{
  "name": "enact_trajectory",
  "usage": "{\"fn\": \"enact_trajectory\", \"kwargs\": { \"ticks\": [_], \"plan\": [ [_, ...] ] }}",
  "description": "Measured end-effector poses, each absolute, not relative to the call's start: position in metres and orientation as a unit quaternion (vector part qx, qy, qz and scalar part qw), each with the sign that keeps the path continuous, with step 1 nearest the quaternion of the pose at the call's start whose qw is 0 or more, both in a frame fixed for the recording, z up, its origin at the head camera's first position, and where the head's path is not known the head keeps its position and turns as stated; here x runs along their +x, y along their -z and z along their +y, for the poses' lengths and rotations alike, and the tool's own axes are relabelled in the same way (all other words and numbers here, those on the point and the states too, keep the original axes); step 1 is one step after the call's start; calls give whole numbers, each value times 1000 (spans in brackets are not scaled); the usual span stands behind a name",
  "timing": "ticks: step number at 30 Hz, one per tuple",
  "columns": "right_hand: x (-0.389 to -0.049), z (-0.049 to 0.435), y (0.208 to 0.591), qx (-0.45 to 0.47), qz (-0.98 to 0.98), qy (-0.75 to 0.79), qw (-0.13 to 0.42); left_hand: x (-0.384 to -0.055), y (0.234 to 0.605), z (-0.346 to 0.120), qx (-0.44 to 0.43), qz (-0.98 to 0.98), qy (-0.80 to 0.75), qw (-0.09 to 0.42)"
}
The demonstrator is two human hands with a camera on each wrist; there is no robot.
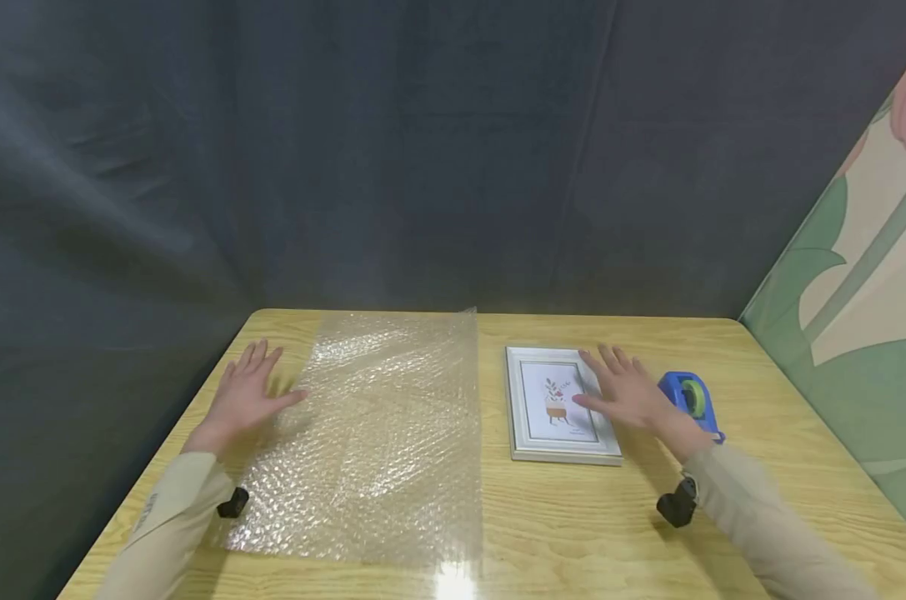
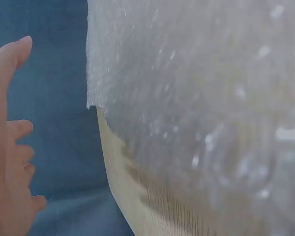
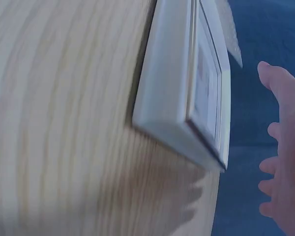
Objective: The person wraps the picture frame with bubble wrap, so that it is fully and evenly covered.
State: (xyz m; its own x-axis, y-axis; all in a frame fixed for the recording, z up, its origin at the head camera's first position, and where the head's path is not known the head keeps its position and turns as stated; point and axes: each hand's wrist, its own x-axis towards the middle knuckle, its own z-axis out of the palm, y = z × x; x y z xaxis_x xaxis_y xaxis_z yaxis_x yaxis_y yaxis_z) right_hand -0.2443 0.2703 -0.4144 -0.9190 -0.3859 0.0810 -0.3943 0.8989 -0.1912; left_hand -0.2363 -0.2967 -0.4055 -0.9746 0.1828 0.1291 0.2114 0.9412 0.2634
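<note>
A sheet of clear bubble wrap (image 1: 385,433) lies flat on the left half of the wooden table. Over its left edge hovers my left hand (image 1: 246,396), fingers spread and holding nothing. To the right of the sheet lies a white picture frame (image 1: 523,452), face up, with a plant-pot print inside. My right hand (image 1: 625,392) is above the frame's right side, fingers spread, covering part of that edge in the head view. In the right wrist view the frame (image 3: 162,83) shows its thick side, and the fingers (image 3: 268,164) are apart from it.
A blue tape dispenser (image 1: 673,387) with a green roll sits right of the frame, partly behind the right wrist. A dark curtain (image 1: 422,158) hangs along the table's back and left. A flower-patterned panel (image 1: 873,292) borders the right side.
</note>
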Motion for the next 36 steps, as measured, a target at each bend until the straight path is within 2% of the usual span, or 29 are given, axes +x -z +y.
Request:
{"fn": "enact_trajectory", "kwargs": {
  "ticks": [6, 19, 27, 36],
  "plan": [
    [-245, 249, 422, 235, -964, -125, 27, -230, 405, -302, -70, -977, 200, 27],
    [-231, 187, 429, 273, -917, -291, 5, -220, 416, -307, -46, -950, 300, -76],
    [-234, 153, 429, 263, -887, -378, -18, -218, 425, -308, -54, -947, 309, -68],
    [-238, 127, 431, 231, -850, -472, -40, -219, 430, -306, -45, -936, 338, -86]
  ]
}}
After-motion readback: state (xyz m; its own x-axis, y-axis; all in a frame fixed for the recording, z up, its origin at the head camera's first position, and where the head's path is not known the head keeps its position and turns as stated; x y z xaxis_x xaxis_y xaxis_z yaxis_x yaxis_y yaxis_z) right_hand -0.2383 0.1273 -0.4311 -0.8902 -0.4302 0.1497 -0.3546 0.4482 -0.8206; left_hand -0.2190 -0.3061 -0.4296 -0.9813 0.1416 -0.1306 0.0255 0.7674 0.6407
